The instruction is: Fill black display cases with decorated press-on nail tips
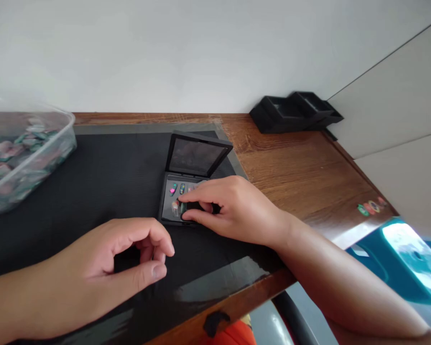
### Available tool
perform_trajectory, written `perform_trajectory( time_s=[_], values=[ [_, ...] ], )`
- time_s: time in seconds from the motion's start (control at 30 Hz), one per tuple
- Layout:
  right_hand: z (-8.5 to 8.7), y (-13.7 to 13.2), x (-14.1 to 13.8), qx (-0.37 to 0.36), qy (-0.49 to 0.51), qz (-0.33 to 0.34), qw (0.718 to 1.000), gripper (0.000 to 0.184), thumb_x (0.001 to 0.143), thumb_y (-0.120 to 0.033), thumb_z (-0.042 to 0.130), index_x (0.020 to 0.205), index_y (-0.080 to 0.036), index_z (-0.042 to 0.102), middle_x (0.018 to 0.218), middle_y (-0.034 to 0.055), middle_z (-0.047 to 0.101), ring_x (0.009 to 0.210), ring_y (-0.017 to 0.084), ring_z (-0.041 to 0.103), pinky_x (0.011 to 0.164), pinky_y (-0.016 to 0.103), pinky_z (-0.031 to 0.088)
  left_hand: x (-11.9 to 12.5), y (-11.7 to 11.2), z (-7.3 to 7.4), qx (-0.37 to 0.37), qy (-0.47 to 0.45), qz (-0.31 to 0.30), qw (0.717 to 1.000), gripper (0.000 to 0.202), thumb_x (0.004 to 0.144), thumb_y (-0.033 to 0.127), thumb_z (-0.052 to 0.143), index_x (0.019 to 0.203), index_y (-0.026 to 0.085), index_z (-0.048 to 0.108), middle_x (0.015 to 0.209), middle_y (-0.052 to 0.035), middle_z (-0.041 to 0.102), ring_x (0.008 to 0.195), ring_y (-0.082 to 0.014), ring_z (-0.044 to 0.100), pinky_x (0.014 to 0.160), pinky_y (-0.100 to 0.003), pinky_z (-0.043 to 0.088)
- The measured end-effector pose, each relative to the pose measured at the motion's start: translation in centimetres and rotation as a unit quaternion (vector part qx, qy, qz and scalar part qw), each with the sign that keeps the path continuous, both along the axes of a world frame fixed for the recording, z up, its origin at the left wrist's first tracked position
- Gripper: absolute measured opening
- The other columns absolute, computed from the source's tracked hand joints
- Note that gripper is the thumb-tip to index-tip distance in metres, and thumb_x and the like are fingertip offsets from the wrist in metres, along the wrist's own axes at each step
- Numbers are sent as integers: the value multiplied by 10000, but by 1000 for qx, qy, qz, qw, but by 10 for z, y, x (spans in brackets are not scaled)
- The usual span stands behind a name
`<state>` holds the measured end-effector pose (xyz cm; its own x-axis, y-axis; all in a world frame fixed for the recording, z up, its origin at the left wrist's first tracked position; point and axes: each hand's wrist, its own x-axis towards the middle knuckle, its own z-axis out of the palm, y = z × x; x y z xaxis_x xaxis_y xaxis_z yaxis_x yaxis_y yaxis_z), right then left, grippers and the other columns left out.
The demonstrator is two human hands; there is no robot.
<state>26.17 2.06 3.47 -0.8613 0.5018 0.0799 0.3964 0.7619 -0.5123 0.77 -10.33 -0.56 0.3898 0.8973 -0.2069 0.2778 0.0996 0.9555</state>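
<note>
Dark mat (122, 172) beneath open black case (185, 174)

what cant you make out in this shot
Head view, right part of the open black case: covered by the right hand.
Head view, whether that hand grips a piece: too small and shaded.
Head view, left end of the plastic tub: cut off by the left edge.
Head view, details of the colourful round pieces: too small.

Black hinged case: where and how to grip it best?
I'd grip the black hinged case by its base's left edge, coming from the left. That edge is straight and exposed, while the right hand covers much of the base's right side. The lid stands up from the far edge, so pulling it would probably swing it.
</note>
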Motion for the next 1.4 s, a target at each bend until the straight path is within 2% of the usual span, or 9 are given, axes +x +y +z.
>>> perform_trajectory(
  time_s=[0.17,0.33,0.47,0.63,0.9,1.03,1.17,1.4],
  values=[
    [-2,0,-2,-3,7,3,1000,185,1023,-240,798,1192,-193,855,966,17,876,681,94,705,688,230,496,-1,0,1,13,-3,-9,1000,221,1017,501,713,1007,288,770,799,18,704,722,-127,636,677,-197,520],
    [-6,-1,-3,15,16,18,1000,184,1046,-218,743,1194,-186,847,962,16,868,738,108,735,704,239,505,-1,2,0,16,6,-23,1000,238,1028,497,701,984,271,761,828,9,728,756,-136,652,714,-211,528],
    [-8,-4,-4,39,37,24,998,187,1041,-283,769,1181,-181,840,916,9,845,689,101,698,671,242,485,-1,2,0,12,8,-23,1000,234,1025,487,701,964,269,757,834,10,734,758,-133,651,708,-209,522],
    [-10,-10,-8,62,37,31,997,165,1061,-315,748,1131,-195,837,894,5,846,724,106,717,656,229,460,-1,2,1,5,4,-23,1000,262,1017,498,699,945,252,757,830,-6,727,762,-149,649,704,-227,521],
    [-17,-9,-12,57,81,21,995,134,1049,-283,758,1116,-194,832,950,15,865,742,104,731,707,218,513,-1,0,-1,-1,9,-14,1000,265,993,482,710,898,236,729,861,-22,713,785,-157,633,707,-232,501],
    [-15,-12,-10,63,61,3,996,93,1030,-288,781,1023,-200,809,861,-3,817,743,113,709,686,229,487,2,2,1,0,21,-14,1000,212,970,431,705,887,239,742,856,-15,721,800,-165,646,722,-239,502],
    [-14,-12,-8,52,46,-2,998,173,1031,-326,783,909,-204,798,790,-14,785,719,115,696,653,233,450,3,3,1,-1,33,-22,999,214,964,435,703,891,237,736,886,-13,729,825,-165,652,752,-244,501],
    [-19,-9,-10,60,68,17,996,160,1046,-325,761,996,-191,833,810,-4,803,720,119,713,662,234,469,2,1,0,-15,39,-27,999,229,972,460,687,912,244,727,903,-12,717,852,-173,641,768,-253,493]
  ],
)
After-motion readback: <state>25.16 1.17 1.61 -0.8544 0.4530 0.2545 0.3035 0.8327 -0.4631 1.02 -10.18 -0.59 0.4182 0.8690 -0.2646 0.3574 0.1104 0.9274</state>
